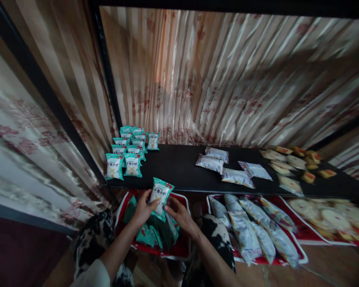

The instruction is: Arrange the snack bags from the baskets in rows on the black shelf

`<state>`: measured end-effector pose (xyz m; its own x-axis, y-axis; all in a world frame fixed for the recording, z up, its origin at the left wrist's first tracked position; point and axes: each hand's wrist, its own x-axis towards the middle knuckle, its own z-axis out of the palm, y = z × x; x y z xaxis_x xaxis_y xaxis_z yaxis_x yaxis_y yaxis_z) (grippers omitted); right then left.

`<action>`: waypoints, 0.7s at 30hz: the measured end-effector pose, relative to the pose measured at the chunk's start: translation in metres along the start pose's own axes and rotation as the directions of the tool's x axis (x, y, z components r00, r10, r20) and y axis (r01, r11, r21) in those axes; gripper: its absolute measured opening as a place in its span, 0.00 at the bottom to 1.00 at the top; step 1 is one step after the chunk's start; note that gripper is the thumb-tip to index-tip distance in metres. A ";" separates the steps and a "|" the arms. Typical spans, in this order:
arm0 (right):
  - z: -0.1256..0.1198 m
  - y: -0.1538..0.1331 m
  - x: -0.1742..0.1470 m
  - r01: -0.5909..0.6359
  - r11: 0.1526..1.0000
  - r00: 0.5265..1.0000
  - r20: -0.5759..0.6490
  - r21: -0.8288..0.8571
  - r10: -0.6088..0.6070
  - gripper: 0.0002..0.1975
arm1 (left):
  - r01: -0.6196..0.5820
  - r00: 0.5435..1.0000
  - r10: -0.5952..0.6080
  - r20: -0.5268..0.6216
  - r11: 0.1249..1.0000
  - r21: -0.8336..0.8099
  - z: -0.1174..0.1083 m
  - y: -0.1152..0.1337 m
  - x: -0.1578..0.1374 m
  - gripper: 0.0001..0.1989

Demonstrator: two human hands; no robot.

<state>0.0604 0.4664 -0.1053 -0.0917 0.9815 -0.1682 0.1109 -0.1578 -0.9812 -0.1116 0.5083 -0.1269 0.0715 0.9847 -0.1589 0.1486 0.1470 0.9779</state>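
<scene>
Both my hands grip one teal snack packet, held upright over the red basket: left hand fingers pinch its lower left edge, right hand fingers close on its lower right corner. More teal packets lie loose in the basket below. Ahead, on the black bench, a standing cluster of the same teal packets fills the left end, near the curtain. Mid-bench lie four white packets, flat, well apart from the cluster. Far right: yellowish wrapped cakes, blurred. A second red tray to my right holds long silver packets. Patterned fabric sits between basket and tray.
</scene>
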 end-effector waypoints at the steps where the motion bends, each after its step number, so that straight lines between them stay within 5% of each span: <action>1: 0.002 -0.001 0.001 0.021 1.000 1.000 -0.009 -0.024 -0.021 0.29 | -0.017 1.000 0.017 -0.016 1.000 0.006 0.003 0.002 0.003 0.27; 10: -0.006 -0.016 0.038 0.053 0.985 0.974 -0.208 -0.163 -0.087 0.21 | -0.105 0.987 0.124 -0.098 0.978 0.178 0.023 0.029 0.034 0.29; 21: -0.027 -0.028 0.153 0.118 0.941 0.930 -0.297 -0.316 -0.216 0.23 | -0.222 0.934 0.318 -0.165 0.875 0.429 0.035 0.058 0.093 0.24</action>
<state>0.0696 0.6240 -0.1006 0.1849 0.9792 0.0836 0.4066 0.0012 -0.9136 -0.0619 0.6054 -0.0893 -0.0490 0.9815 0.1850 0.5375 -0.1302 0.8331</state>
